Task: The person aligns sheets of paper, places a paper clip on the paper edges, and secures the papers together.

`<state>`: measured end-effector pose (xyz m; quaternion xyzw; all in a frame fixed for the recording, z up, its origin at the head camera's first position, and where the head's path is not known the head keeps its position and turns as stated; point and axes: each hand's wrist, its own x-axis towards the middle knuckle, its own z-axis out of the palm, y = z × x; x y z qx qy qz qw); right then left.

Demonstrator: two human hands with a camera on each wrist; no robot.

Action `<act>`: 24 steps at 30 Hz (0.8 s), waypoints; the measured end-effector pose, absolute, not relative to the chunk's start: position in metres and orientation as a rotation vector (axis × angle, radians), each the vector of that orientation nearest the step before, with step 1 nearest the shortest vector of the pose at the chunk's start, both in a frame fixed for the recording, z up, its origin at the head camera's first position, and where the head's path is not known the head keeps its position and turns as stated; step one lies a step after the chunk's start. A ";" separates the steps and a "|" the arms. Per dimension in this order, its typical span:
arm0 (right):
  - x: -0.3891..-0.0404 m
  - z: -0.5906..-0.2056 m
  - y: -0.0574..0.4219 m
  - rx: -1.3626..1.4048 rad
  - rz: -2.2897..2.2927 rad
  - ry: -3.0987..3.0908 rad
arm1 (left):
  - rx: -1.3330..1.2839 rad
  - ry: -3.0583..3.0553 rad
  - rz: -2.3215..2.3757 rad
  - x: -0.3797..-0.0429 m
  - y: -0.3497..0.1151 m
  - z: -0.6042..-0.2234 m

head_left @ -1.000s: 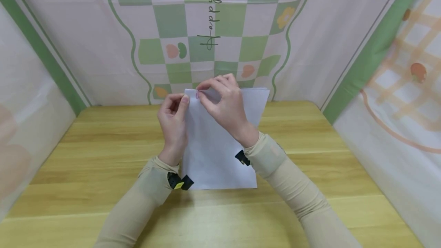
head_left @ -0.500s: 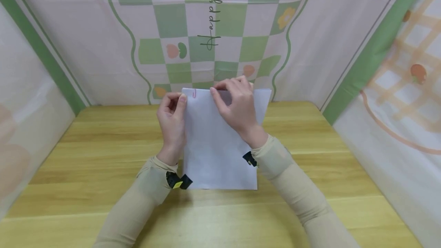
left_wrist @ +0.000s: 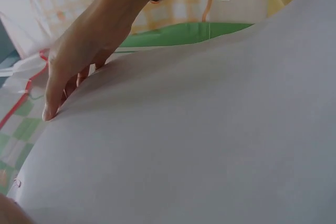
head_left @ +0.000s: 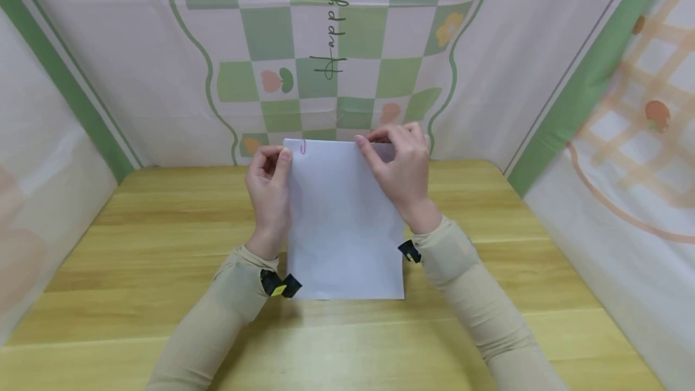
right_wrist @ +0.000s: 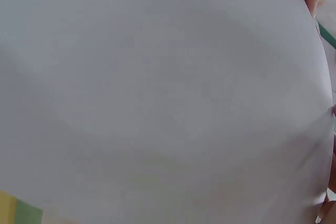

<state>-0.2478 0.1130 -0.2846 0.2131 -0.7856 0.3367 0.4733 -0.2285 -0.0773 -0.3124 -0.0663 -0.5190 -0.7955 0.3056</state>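
Observation:
White paper (head_left: 342, 216) stands upright above the wooden table, with a pink paper clip (head_left: 303, 147) on its top edge near the left corner. My left hand (head_left: 269, 198) pinches the left edge just below that corner, thumb in front. Farther right, my right hand (head_left: 404, 168) pinches the top edge between thumb and fingers and covers the upper right corner. In the left wrist view the paper (left_wrist: 184, 135) fills most of the picture, and the clip (left_wrist: 17, 183) is small at the lower left. The paper (right_wrist: 157, 98) hides nearly everything in the right wrist view.
The light wooden table (head_left: 163, 294) spreads out beneath the paper. Behind it hangs a cloth (head_left: 358, 35) with green checks and lettering, and more patterned cloth (head_left: 619, 137) rises at the right side. Both sleeved wrists carry small black cameras (head_left: 279, 283).
From the paper clip my right hand has slid rightward along the paper's top edge, leaving the clip in plain sight. My left hand has kept its grip, shifting very slightly left.

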 end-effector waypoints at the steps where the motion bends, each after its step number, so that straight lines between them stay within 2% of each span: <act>1: -0.248 -0.284 0.114 0.516 0.826 -1.923 | -0.175 -1.376 -2.104 -0.228 -0.078 -0.312; 16: -0.249 -0.292 0.130 0.354 1.203 -1.898 | -0.154 -1.350 -2.095 -0.231 -0.080 -0.311; 24: -0.223 -0.281 0.123 0.273 1.418 -1.905 | -0.140 -1.364 -2.093 -0.231 -0.081 -0.312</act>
